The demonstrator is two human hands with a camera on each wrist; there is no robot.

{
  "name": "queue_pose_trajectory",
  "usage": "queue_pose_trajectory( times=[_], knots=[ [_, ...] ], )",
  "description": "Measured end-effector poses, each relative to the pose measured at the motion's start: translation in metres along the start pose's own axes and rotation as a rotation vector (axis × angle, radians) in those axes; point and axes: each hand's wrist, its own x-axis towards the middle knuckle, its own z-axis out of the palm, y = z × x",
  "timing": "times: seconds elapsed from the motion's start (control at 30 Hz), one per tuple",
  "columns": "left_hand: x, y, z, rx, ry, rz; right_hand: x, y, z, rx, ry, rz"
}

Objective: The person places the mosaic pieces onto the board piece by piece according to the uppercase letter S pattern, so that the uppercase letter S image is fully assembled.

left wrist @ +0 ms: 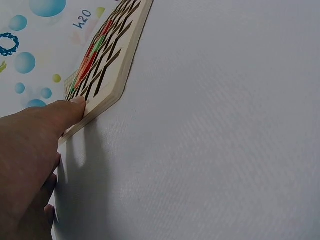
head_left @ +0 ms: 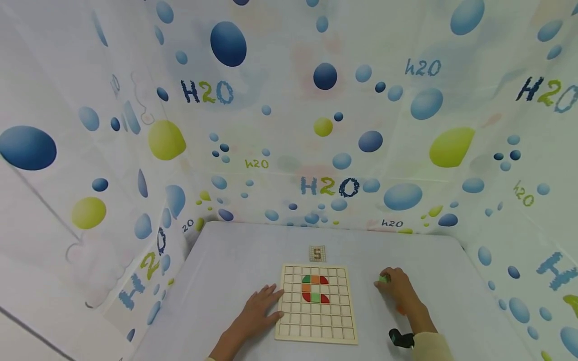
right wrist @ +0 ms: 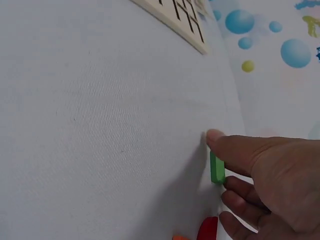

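A square wooden grid board (head_left: 316, 321) lies flat on the table, with green, orange and red tiles grouped in its upper middle cells. Some of these tiles have a rounded side. My left hand (head_left: 258, 312) rests at the board's left edge, fingers extended, thumb touching the rim; the left wrist view shows the thumb on the frame near a corner. To the right of the board, my right hand (head_left: 397, 288) pinches a green tile (right wrist: 217, 168) between thumb and fingers, close over the table. Near its lower fingers lie a red piece (right wrist: 207, 229) and an orange piece (right wrist: 180, 237).
Just behind the board sits a small card (head_left: 317, 253) with an S-like figure. A white table (head_left: 235, 245) spreads around the board, bounded by a printed curtain (head_left: 289, 125) with bubbles and H2O lettering. A black device (head_left: 401, 338) is at the right wrist.
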Motion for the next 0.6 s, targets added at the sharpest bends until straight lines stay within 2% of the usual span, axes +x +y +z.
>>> queue_pose_trajectory(
  times=[0.27,0.43,0.6],
  knots=[
    [0.000,0.003,-0.002,-0.007,-0.004,-0.001,-0.008,-0.005,0.012,0.035,0.020,-0.092],
    [0.001,0.002,0.000,-0.008,-0.009,-0.007,-0.011,-0.008,0.017,0.017,0.017,-0.103],
    [0.001,0.003,-0.001,-0.010,-0.008,-0.013,-0.014,-0.010,0.024,-0.010,0.046,-0.113]
  ],
)
